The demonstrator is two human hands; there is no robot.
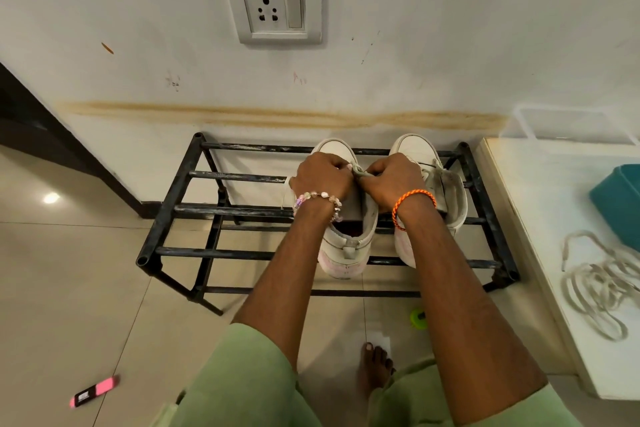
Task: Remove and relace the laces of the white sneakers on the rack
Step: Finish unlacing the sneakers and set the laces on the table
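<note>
Pale floor tiles and a scuffed white wall frame the black metal rack (180, 211), whose tubular bars carry the two white sneakers (346, 253), toes to the wall and heels toward you, so each shoe's long axis runs near to far. Your left hand (320, 177) and right hand (391, 180) meet over the left sneaker's eyelet row, fingers curled, each pinching the grey-white lace (358, 173) between them (whether it is going in or coming out can't be told). Any pull on it likely has to run back along that axis, toward the heel. The right sneaker (446, 198) stands just beside, tongue slack, apparently unlaced. A second flat woven lace (595, 284) lies coiled on the white surface (519, 218) at right, nearer your right hand.
</note>
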